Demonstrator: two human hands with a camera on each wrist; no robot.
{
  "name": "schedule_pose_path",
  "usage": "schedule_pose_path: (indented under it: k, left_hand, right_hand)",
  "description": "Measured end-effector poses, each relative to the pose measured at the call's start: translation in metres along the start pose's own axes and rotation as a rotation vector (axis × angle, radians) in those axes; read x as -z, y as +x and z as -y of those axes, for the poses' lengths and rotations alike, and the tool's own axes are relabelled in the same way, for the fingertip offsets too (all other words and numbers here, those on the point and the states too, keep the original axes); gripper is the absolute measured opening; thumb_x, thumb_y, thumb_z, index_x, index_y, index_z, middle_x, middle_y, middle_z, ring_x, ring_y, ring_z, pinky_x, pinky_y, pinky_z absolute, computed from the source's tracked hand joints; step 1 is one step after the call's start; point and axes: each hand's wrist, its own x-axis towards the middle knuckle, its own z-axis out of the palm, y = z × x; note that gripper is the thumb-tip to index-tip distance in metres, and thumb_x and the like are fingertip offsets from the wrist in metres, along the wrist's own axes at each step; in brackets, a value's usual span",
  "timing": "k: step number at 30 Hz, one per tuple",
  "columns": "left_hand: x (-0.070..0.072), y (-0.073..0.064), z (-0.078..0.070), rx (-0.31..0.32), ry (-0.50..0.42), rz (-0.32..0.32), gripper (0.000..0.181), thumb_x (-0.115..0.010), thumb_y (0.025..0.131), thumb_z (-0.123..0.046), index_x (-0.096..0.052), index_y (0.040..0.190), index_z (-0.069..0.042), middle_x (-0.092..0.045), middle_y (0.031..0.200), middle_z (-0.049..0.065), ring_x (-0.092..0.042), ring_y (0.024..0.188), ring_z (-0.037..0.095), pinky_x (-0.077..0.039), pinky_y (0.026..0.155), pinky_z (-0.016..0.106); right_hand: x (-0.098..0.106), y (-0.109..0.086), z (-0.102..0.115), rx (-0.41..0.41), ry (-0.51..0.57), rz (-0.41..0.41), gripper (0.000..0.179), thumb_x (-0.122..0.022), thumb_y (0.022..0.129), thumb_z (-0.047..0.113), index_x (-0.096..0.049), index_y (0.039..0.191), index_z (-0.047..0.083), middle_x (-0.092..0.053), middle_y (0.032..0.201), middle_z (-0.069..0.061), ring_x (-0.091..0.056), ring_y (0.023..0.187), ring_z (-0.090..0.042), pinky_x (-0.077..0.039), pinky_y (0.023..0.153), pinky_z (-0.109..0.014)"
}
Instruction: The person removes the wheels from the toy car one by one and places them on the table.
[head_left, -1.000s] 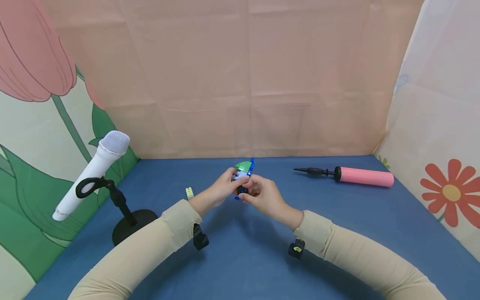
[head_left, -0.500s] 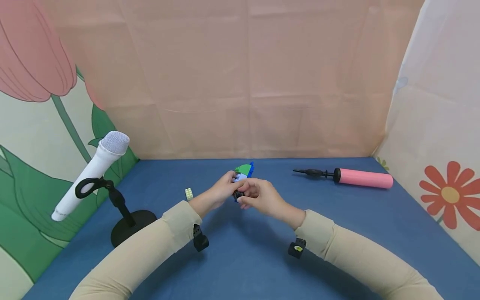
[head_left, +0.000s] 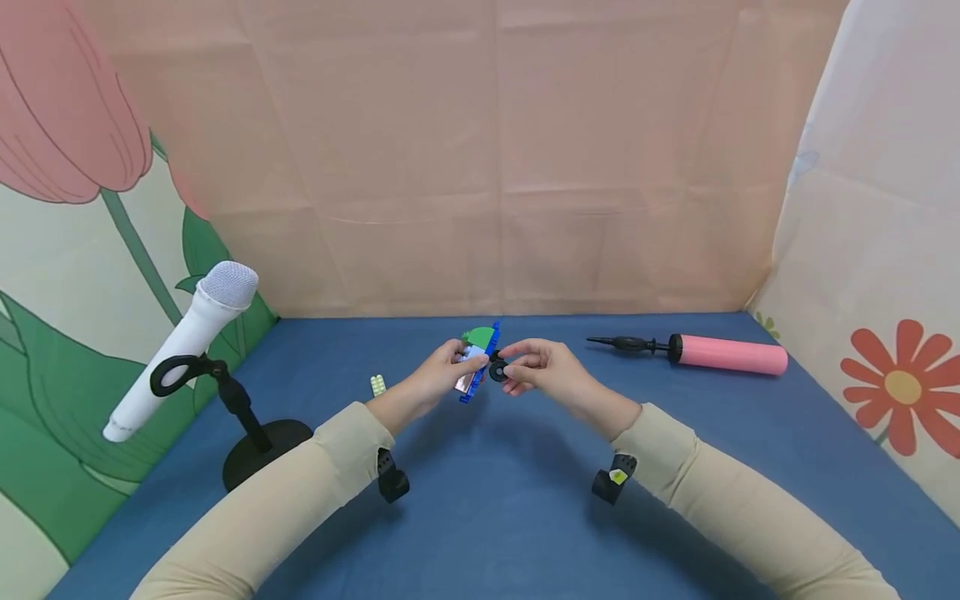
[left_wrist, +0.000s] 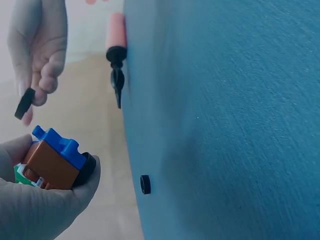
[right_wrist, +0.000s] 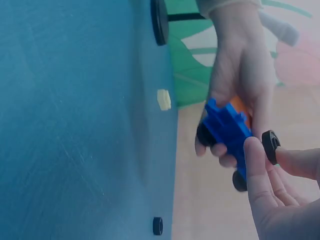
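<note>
Toy car (right_wrist: 227,131) is up above the table (head_left: 480,517), L hand (head_left: 430,381) fingers wrapped on it. Prob. light, stiff, a bit slick; best held by its sides. R hand (head_left: 558,375) fingers pinch a little blk wheel (right_wrist: 271,146) nr it. Spare wheel (left_wrist: 145,184) on table.

No words, brand names or numbers can be read in any of the three views. The one thing that resembles a label is a small yellow patch (head_left: 618,476) on the black wrist camera (head_left: 604,489) worn at the cuff behind the right grip (head_left: 558,375), on the wearer's side; it shows too small to tell whether anything is printed on it.
</note>
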Motion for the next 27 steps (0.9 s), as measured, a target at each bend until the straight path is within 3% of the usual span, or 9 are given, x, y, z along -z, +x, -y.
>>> schedule_pose_path:
  k: [4,9,15,27]
  left_hand:
    - [0.001,-0.002,0.000,0.007,-0.010,0.014,0.047,-0.054,0.100,-0.030,-0.036,0.134,-0.003,-0.058,0.116,0.017,-0.055,0.119,0.040,-0.048,0.088,0.036]
    - [0.001,-0.004,0.000,0.015,-0.013,0.003,0.049,-0.056,0.099,-0.030,-0.036,0.135,-0.003,-0.056,0.117,0.016,-0.056,0.118,0.038,-0.047,0.091,0.039]
    - [-0.001,-0.008,-0.001,0.024,-0.003,-0.004,0.052,-0.057,0.099,-0.032,-0.035,0.137,-0.004,-0.057,0.120,0.018,-0.057,0.117,0.036,-0.048,0.084,0.032]
    - [-0.003,-0.013,-0.002,0.031,-0.012,-0.011,0.056,-0.058,0.098,-0.032,-0.033,0.141,-0.005,-0.057,0.119,0.015,-0.058,0.117,0.034,-0.049,0.087,0.033]
  right_hand:
    - [0.006,0.005,0.000,-0.043,0.057,-0.027,0.026,-0.062,0.094,0.007,-0.059,0.117,-0.005,-0.070,0.106,-0.023,-0.072,0.088,-0.028,-0.058,0.079,-0.034]
    - [0.013,0.010,-0.001,-0.079,0.115,-0.078,0.028,-0.062,0.094,0.005,-0.060,0.118,-0.009,-0.069,0.109,-0.024,-0.073,0.087,-0.024,-0.057,0.079,-0.032]
    - [0.017,0.016,-0.005,-0.106,0.138,-0.134,0.026,-0.061,0.094,0.004,-0.063,0.116,-0.008,-0.069,0.111,-0.025,-0.074,0.087,-0.023,-0.054,0.086,-0.037]
    - [0.024,0.033,-0.009,-0.160,0.161,-0.221,0.024,-0.063,0.092,0.000,-0.065,0.114,-0.006,-0.066,0.117,-0.024,-0.073,0.086,-0.019,-0.057,0.076,-0.027]
